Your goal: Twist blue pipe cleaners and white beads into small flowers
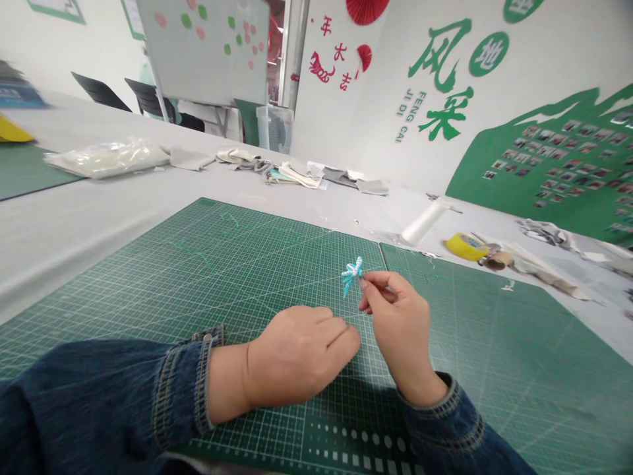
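Between the thumb and fingertips of my right hand (398,323) is a small blue and white beaded ornament (353,272), held by its right side above the green cutting mat (277,257). Its thin loops and strands point up and to the left. My left hand (304,356) is over the mat just left of and nearer than the right one, back of the hand up, fingers curled in. Whatever those curled fingers may hold is hidden beneath the hand.
Along the table's (173,191) far side lie a plastic bag (111,158) and fabric pieces (299,173). Toward the right are a white roll (424,222), yellow tape (466,246) and more cloth scraps (544,270). A second mat (34,168) is at the left.
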Tool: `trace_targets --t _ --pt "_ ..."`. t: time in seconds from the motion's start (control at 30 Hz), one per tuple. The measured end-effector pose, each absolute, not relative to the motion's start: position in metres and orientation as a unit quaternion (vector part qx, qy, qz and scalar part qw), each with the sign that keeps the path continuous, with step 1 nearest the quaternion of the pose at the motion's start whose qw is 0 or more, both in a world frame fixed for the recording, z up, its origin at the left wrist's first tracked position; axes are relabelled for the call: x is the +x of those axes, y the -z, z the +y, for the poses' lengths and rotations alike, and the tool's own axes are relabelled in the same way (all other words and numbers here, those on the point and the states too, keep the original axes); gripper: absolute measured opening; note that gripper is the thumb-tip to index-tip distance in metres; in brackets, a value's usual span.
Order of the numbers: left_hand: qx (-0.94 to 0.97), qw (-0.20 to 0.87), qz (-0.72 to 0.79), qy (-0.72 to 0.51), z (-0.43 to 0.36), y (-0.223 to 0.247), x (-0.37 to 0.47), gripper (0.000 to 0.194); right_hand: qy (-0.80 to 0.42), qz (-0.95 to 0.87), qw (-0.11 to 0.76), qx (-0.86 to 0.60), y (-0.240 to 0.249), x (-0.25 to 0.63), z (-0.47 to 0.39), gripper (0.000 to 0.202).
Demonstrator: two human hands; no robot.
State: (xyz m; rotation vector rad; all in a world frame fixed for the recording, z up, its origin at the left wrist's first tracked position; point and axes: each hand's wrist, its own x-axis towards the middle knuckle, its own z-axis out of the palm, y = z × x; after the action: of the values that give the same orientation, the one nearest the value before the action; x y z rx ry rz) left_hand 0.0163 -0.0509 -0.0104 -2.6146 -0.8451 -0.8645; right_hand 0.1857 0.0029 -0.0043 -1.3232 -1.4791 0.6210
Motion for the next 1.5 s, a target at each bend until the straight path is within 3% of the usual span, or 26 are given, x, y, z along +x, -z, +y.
trace_targets --t 0.2,0.4,0.47,0.53,0.6,0.7,0.77,0.9,0.97,1.07,1.2,1.4,1.5 --pt "-0.921 0.096 -0.289 0.242 -0.047 0.013 0.016 0.017 -0.425 -0.506 0.575 -0.482 0.0 0.194 0.013 0.014" --pt "-0.923 0.022 -0.321 0.21 -0.042 0.011 0.015 0.016 -0.391 -0.524 0.569 -0.498 0.001 0.198 0.015 0.014" --pt "-0.899 -0.106 -0.366 0.215 -0.035 0.006 0.013 0.017 -0.331 -0.551 0.569 -0.514 0.0 0.2 0.014 0.012" --pt "-0.832 -0.311 -0.397 0.23 -0.023 -0.001 0.005 0.022 -0.262 -0.577 0.566 -0.528 0.0 0.202 0.013 0.012" --pt "-0.707 -0.528 -0.417 0.218 -0.007 -0.007 -0.01 0.04 -0.213 -0.592 0.565 -0.534 -0.001 0.204 0.014 0.012" --pt "-0.614 -0.63 -0.431 0.201 0.018 -0.016 -0.042 0.041 -0.191 -0.592 0.575 -0.531 -0.001 0.206 0.014 0.011" --pt "-0.619 -0.585 -0.493 0.179 0.032 -0.02 -0.065 0.039 -0.196 -0.59 0.577 -0.529 -0.001 0.206 0.013 0.011" --pt "-0.653 -0.224 -0.709 0.147 0.042 -0.025 -0.087 0.032 -0.219 -0.595 0.566 -0.527 -0.003 0.203 0.008 0.01" --pt "-0.658 -0.1 -0.724 0.18 0.039 -0.027 -0.084 0.031 -0.23 -0.602 0.556 -0.525 -0.005 0.199 0.005 0.01" --pt "-0.703 -0.007 -0.674 0.228 0.031 -0.032 -0.072 0.026 -0.238 -0.612 0.54 -0.526 -0.007 0.194 0.001 0.009" --pt "-0.698 0.005 -0.685 0.208 0.03 -0.042 -0.072 0.024 -0.25 -0.609 0.535 -0.53 -0.006 0.192 0.0 0.008" --pt "-0.642 -0.248 -0.707 0.161 0.041 -0.049 -0.134 0.036 -0.283 -0.576 0.563 -0.52 -0.001 0.201 0.009 0.009" --pt "-0.636 -0.1 -0.743 0.183 0.037 -0.052 -0.158 0.031 -0.301 -0.553 0.584 -0.513 -0.001 0.203 0.012 0.01"
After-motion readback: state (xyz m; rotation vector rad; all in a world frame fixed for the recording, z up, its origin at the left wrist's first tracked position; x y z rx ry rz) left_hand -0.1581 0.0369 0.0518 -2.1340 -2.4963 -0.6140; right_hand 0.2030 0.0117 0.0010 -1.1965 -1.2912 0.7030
